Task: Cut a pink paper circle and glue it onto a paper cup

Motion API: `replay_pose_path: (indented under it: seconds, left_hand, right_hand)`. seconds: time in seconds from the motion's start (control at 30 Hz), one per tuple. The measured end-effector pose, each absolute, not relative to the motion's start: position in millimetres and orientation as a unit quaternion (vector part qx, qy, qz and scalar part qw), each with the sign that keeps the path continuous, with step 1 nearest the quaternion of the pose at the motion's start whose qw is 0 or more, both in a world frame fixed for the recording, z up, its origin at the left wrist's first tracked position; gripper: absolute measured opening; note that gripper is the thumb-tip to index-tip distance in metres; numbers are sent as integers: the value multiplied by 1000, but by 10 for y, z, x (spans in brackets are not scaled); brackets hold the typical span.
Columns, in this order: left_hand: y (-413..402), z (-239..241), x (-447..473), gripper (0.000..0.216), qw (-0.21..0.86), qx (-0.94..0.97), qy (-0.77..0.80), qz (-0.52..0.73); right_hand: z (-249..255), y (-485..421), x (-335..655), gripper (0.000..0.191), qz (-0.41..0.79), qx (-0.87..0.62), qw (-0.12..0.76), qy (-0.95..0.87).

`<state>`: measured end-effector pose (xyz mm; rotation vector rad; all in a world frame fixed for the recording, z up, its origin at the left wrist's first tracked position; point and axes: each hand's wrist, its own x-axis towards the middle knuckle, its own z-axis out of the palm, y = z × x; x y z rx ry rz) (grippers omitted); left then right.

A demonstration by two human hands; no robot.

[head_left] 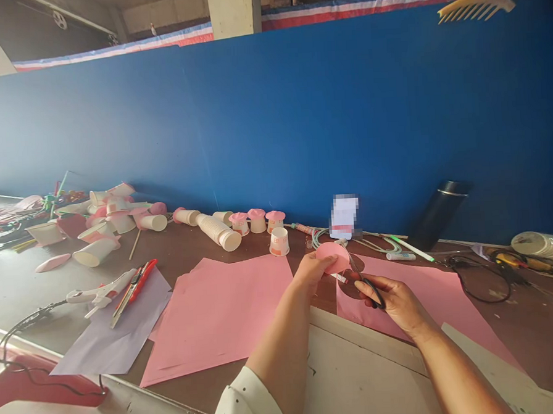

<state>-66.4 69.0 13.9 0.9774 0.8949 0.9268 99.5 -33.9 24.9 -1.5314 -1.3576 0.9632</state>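
Note:
My left hand (313, 270) pinches a small pink paper disc (333, 257), held just above the table. My right hand (392, 298) is closed on black-handled scissors (366, 281), whose blades point up toward the disc's right edge. Under both hands lies a pink paper sheet (430, 301) with a round hole cut out near the scissors. A second, larger stack of pink sheets (217, 312) lies to the left of my left forearm.
Paper cups (217, 230), some with pink tops (257, 220), litter the back left. A glue gun (100, 295) and red cutter (135, 288) rest on a grey sheet. A black flask (439, 214), cables (481, 276) and a cup stack (542, 244) sit at right. A blue wall stands behind.

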Motion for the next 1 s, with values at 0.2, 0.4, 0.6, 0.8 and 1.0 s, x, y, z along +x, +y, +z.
replay_pose_path:
  seconds: [0.2,0.4,0.6,0.8,1.0]
  left_hand:
    - [703,126,-671,45,690,440,398,414]
    - [744,70,-660,49,692,446,393,410]
    - [735,78,-657,48,693,444,390,413]
    - [734,80,-659,45,687,448,396,413]
    - [696,126,-668,42,695,446,386,411]
  right_hand:
    - [260,-338,975,51,403,-606,435,-531]
    - [224,-323,998,53,401,-621,428,-520]
    - [209,-324,1007,54,390,-632,420,-522]
    - [223,-319,1007,53,371,-633,415,-538]
    - [245,-330,987,54,398,-623,428,-520]
